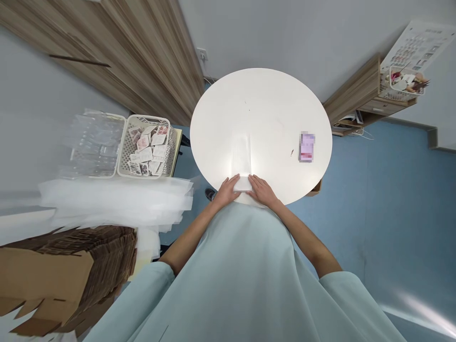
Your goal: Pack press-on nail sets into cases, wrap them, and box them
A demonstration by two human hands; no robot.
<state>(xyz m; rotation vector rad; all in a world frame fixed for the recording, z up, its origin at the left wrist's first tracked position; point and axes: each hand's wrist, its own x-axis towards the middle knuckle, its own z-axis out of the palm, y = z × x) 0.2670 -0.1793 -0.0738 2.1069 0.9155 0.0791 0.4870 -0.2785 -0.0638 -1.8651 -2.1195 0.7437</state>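
Close to the near edge of the round white table (263, 95), a small white wrapped bundle (242, 184) lies between my hands. A thin, translucent white foam sheet (241, 154) stretches flat from it toward the far side. My left hand (227, 191) grips the bundle's left end, thumb on the near side and fingers over the top. On the right end, my right hand (262, 190) holds it the same way. Whatever is inside the bundle is hidden by the wrap.
A phone-like purple item (307, 147), blurred out, lies on the table's right side. To the left are a white basket of printed packets (147, 149), clear plastic packaging (98, 145), stacked foam sheets (121, 199) and flattened cardboard boxes (71, 270). A wooden cabinet (359, 97) stands right.
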